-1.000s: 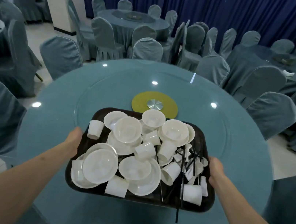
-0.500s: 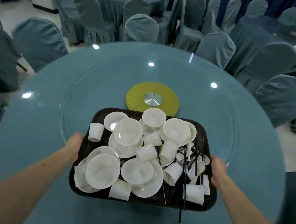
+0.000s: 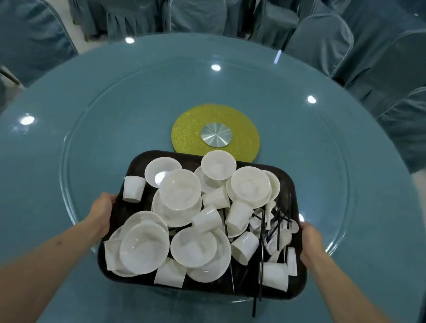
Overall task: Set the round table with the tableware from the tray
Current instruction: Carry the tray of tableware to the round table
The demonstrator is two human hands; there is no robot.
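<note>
A black tray (image 3: 287, 182) heaped with white tableware sits over the near part of the round blue table (image 3: 85, 81). On it lie several white plates (image 3: 144, 248), bowls (image 3: 250, 186), cups (image 3: 133, 188), spoons (image 3: 285, 237) and black chopsticks (image 3: 261, 257). My left hand (image 3: 101, 209) grips the tray's left edge. My right hand (image 3: 312, 241) grips its right edge. One chopstick pokes out over the tray's near rim.
A glass turntable (image 3: 107, 118) covers the table's middle, with a yellow disc and metal hub (image 3: 216, 134) at its centre, just beyond the tray. Blue-covered chairs (image 3: 321, 42) ring the far side and left (image 3: 23, 33). More covered tables and chairs stand behind.
The view has come closer to the table and tilted down. The tray, held in both hands, now reaches further over the turntable, its far edge near the yellow disc.
</note>
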